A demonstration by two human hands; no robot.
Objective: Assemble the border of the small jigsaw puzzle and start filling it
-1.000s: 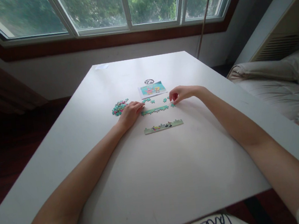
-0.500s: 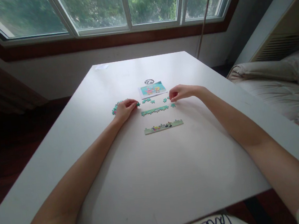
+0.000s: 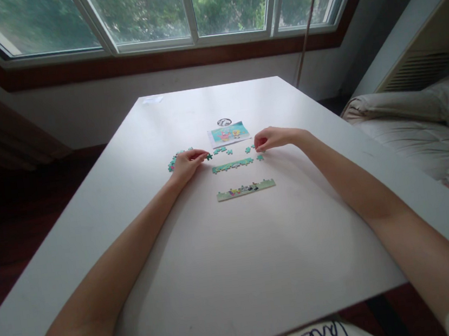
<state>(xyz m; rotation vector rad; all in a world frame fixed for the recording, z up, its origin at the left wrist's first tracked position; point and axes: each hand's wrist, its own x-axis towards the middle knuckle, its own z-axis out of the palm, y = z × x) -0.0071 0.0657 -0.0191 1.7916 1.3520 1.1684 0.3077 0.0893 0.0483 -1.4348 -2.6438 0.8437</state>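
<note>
1. White bench (image 3: 235,254) filling most of the view, narrowing toward the far wall.
2. Sliding window (image 3: 144,14) above that wall, with green trees outside.
3. Pale padded sofa (image 3: 402,119) at right, beyond the bench's edge.
4. A person's two bare hands, reaching in from either side. The left hand (image 3: 187,164) pinches one green jigsaw piece (image 3: 209,157) between thumb and fingertips. The right hand (image 3: 272,137) has its fingers curled together, low over the bench; whether it grips anything cannot be told.
5. Near strip (image 3: 246,190) of joined jigsaw, pale green with small coloured figures, lying closest to the viewer, slightly slanted.
6. Far strip (image 3: 232,165) of joined jigsaw, green and shorter, between the hands.
7. Picture sheet (image 3: 228,133) with pink and yellow cartoon figures on turquoise, beyond the far strip.
8. Pile (image 3: 172,163) of mostly green pieces, partly hidden by the left hand.
9. Single green pieces (image 3: 219,150), scattered between far strip and picture sheet; another lies just off the far strip's right end.
</note>
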